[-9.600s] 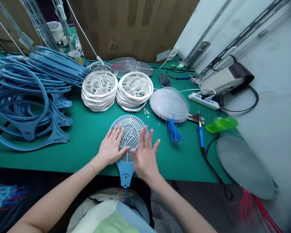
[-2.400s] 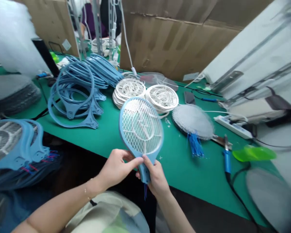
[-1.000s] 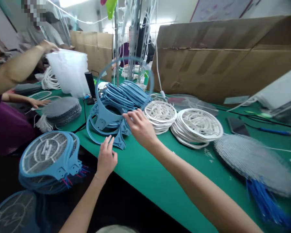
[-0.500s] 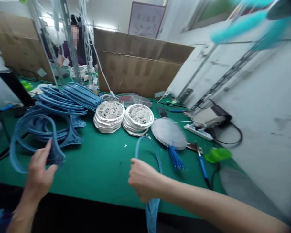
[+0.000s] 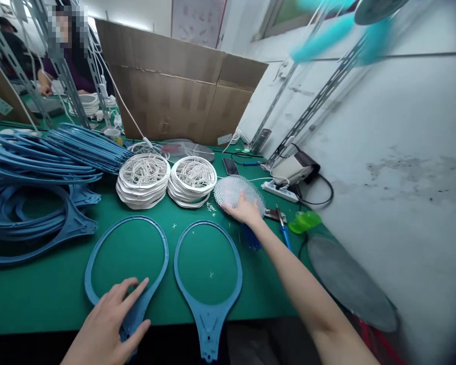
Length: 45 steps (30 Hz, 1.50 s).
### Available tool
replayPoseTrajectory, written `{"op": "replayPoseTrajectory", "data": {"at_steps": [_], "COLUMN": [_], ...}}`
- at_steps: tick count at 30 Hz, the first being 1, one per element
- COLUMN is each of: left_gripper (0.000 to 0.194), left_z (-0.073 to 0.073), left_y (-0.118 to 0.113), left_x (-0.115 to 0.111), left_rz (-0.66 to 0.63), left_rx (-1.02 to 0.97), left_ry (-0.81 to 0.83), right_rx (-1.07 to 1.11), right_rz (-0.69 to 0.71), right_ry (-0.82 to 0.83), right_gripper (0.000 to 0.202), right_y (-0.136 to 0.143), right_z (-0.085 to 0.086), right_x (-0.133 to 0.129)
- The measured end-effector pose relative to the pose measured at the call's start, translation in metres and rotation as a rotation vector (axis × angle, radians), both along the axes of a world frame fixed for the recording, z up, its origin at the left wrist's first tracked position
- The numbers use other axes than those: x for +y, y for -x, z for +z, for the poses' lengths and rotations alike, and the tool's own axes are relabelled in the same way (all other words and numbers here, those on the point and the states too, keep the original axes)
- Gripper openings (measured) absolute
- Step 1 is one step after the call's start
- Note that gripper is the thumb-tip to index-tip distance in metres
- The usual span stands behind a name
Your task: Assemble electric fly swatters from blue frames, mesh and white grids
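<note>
Two blue racket-shaped frames lie side by side at the table's front edge, a left frame (image 5: pixel 164 253) and a right frame (image 5: pixel 238 263), their handle ends over the edge. My left hand (image 5: pixel 112 319), fingers spread, is over the lower part of the left frame and hides some of it. My right hand (image 5: pixel 246 209) reaches to the stack of round mesh discs (image 5: pixel 231 188), its fingers apart on the near side of the stack. Blue wires (image 5: pixel 251 238) show just below that hand.
Blue frames (image 5: pixel 41 157) are piled at the left. Two stacks of white rings, a left one (image 5: pixel 142 197) and a right one (image 5: pixel 190 195), stand mid-table before a cardboard sheet (image 5: pixel 167 96). A soldering iron (image 5: pixel 284 230), green object (image 5: pixel 305 221) and power strip (image 5: pixel 280 191) are right. A person sits behind.
Both blue frames now lie flat on the table, released by my hands. My right hand has moved forward to the mesh discs; my left hand has moved right. The view has shifted right.
</note>
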<state>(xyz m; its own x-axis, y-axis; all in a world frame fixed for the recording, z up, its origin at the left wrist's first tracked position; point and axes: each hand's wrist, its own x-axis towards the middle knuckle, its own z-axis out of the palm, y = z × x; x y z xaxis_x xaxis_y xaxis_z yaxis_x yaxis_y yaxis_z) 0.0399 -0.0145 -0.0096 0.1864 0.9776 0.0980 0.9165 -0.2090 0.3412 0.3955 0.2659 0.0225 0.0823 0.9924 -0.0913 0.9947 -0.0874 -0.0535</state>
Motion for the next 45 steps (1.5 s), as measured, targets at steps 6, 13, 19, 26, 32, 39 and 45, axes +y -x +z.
{"op": "replayPoseTrajectory", "data": {"at_steps": [6,13,19,26,32,39,45], "left_gripper": [0.063,0.056,0.041,0.035,0.048,0.033,0.031], "left_z": [0.003,-0.002,0.028,0.046,0.062,0.052,0.033], "left_y": [0.010,0.016,-0.016,-0.055,-0.120,-0.209,-0.234], "left_x": [0.002,0.002,0.011,0.036,0.137,0.244,0.277], "left_rz": [0.158,0.271,0.233,0.145,0.103,0.258,0.345], "left_rx": [-0.198,-0.346,-0.454,-0.887,-1.543,-1.567,-1.551], "left_ry": [-0.074,-0.038,-0.160,0.129,0.715,0.698,0.700], "right_rx": [-0.005,0.006,-0.036,0.128,0.230,0.304,0.633], "right_rz": [0.070,0.212,0.156,0.119,0.093,0.195,0.135], "right_ry": [-0.151,-0.160,-0.378,-0.844,-0.679,-0.672,-0.720], "right_gripper": [0.115,0.031,0.032,0.026,0.022,0.027,0.038], "right_y": [-0.021,-0.015,-0.010,-0.019,0.002,-0.002,-0.027], "right_z": [-0.009,-0.009,0.003,0.005,-0.022,-0.032,-0.026], "right_x": [-0.002,-0.018,-0.035,-0.044,-0.053,-0.064,-0.074]}}
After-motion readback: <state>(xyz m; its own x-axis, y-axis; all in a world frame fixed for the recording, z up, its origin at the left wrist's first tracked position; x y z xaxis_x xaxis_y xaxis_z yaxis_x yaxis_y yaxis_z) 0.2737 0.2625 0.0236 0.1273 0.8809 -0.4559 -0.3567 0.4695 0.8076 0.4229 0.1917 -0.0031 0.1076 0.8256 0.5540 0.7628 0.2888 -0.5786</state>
